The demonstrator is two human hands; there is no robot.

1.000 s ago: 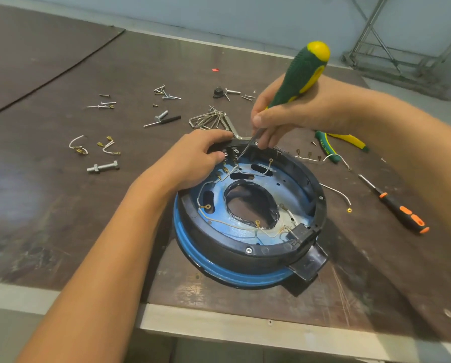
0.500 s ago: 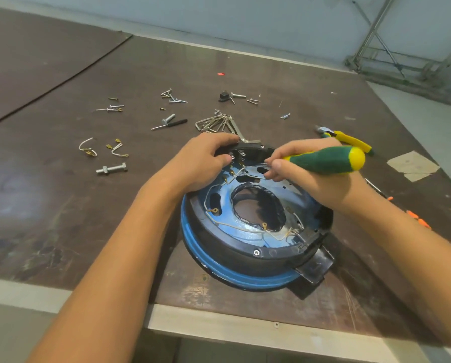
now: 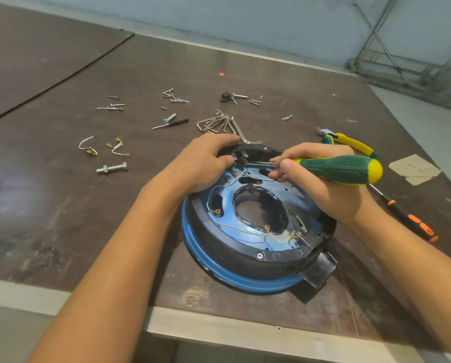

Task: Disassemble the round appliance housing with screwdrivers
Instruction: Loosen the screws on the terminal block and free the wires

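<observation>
The round appliance housing [image 3: 245, 260], black rim over a blue base, lies open side up near the table's front edge, with white wires and brass terminals inside. My left hand [image 3: 206, 163] grips its far left rim. My right hand [image 3: 321, 184] holds a green and yellow screwdriver [image 3: 342, 169] almost flat, handle pointing right. Its thin shaft reaches left across the housing to the terminal block at the far rim, close to my left thumb.
Loose screws [image 3: 174, 96], a bolt [image 3: 111, 169], wire pieces [image 3: 88, 148] and hex keys [image 3: 219, 124] lie behind and left of the housing. Green-yellow pliers [image 3: 350, 142], an orange-black screwdriver [image 3: 410, 221] and a cardboard scrap [image 3: 412, 169] lie right. The table's front edge [image 3: 219, 334] is close.
My right hand has swung the screwdriver from steeply upright down to nearly horizontal, its handle now pointing right and its tip at the far rim. My left hand stays on the rim.
</observation>
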